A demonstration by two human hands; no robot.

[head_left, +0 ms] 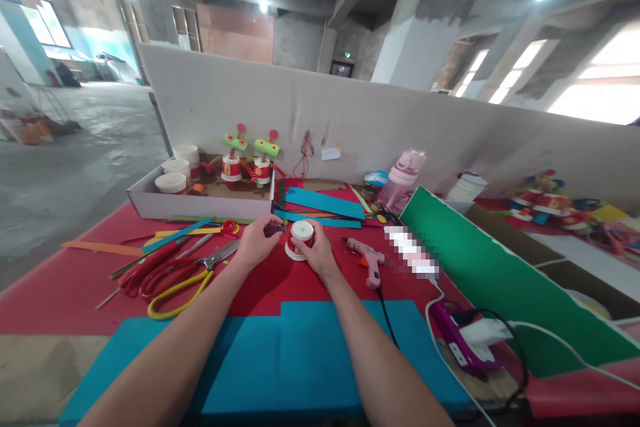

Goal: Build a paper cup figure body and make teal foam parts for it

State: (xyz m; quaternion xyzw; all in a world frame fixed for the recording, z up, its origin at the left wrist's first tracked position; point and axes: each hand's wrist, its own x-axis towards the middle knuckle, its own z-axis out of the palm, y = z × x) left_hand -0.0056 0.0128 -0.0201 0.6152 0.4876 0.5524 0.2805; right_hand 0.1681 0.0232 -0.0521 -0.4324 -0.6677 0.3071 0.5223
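Note:
My right hand (321, 255) is closed around a small paper cup (303, 229), which stands upside down with its white base upward and a small pale green mark on it. Between the fingertips of my left hand (256, 240) is a dark folded paper spring (274, 230), just left of the cup. A pink hot glue gun (369, 259) lies to the right of my right hand. Left of my left hand lie scissors with yellow handles (183, 297) and red-handled scissors (165, 273).
A white box (200, 205) at the back left holds paper cups (171, 182) and two cup figures with green heads (235, 141). Blue paper strips (324, 203) lie behind my hands. A pink bottle (400, 177), green panel (470, 267) and purple power strip (457, 340) stand to the right.

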